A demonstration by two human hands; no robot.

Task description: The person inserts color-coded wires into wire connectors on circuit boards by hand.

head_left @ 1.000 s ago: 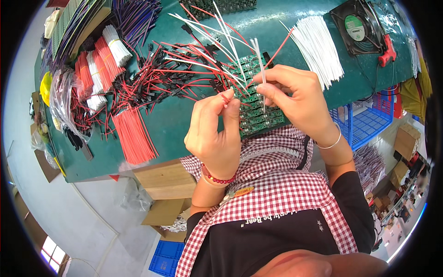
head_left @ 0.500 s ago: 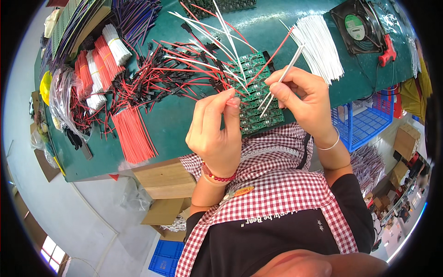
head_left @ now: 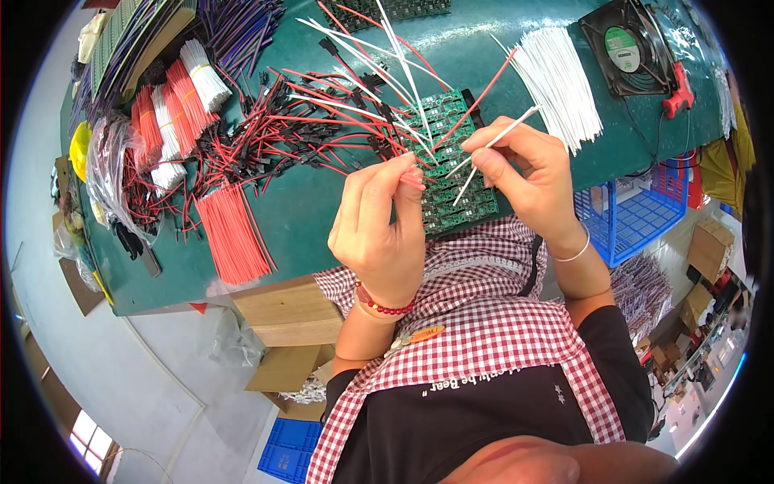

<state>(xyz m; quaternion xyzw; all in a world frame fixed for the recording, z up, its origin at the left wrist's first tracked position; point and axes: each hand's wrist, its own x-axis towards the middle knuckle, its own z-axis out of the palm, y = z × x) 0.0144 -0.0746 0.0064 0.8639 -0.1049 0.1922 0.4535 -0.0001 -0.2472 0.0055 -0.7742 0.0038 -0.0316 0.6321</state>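
My right hand (head_left: 522, 173) pinches a few thin white wires (head_left: 520, 121) between thumb and fingers. Their lower ends slant over a panel of green circuit boards (head_left: 459, 211) on the table. My left hand (head_left: 377, 211) is closed at the panel's left edge, its thumb and fingertips pressed together. Something small and pinkish-red shows at those fingertips, too small to name. Red wires and white wires (head_left: 413, 77) stand up from the upper part of the panel and spread away from me.
On the green table (head_left: 314, 218) lie tangled red wires with black connectors (head_left: 258, 133), a red wire bundle (head_left: 234, 234) and a white wire bundle (head_left: 560, 89). A black fan (head_left: 627, 47) and a red-handled tool (head_left: 679, 90) are at the right. A blue crate (head_left: 637, 214) stands below.
The white wires in my right hand have tipped over, their upper ends swinging right and toward me. Both hands have barely shifted.
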